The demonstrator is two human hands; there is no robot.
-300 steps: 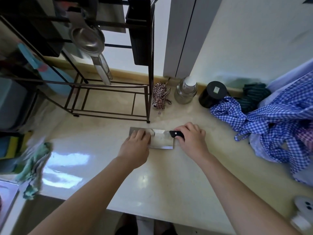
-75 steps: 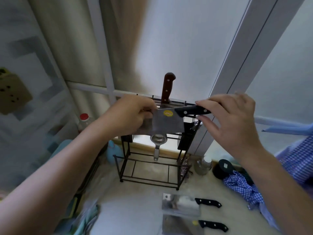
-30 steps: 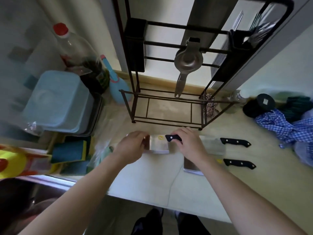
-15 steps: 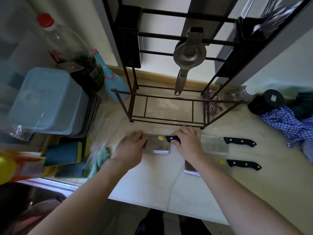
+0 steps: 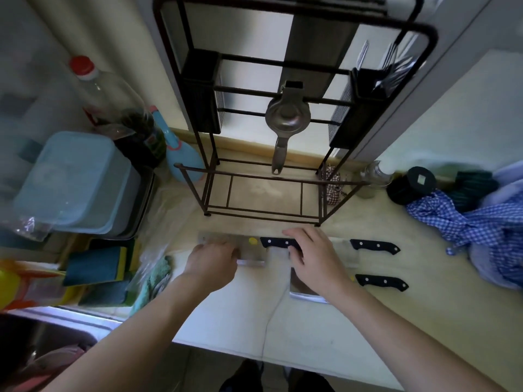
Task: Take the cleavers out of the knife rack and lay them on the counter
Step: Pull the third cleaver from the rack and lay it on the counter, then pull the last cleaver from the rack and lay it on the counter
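Resting flat on the pale stone counter (image 5: 325, 329) in front of the black metal knife rack (image 5: 271, 171), the steel cleaver with a yellow sticker and black riveted handle (image 5: 249, 244) has the left hand (image 5: 210, 263) lying loosely on its blade, fingers relaxed and gripping nothing. The right hand (image 5: 317, 261) hovers palm-down, fingers spread open, fingertips at that handle, both forearms reaching in from the counter's near edge. Two more black-handled cleavers (image 5: 373, 246) (image 5: 380, 282) lie toward the counter's right side.
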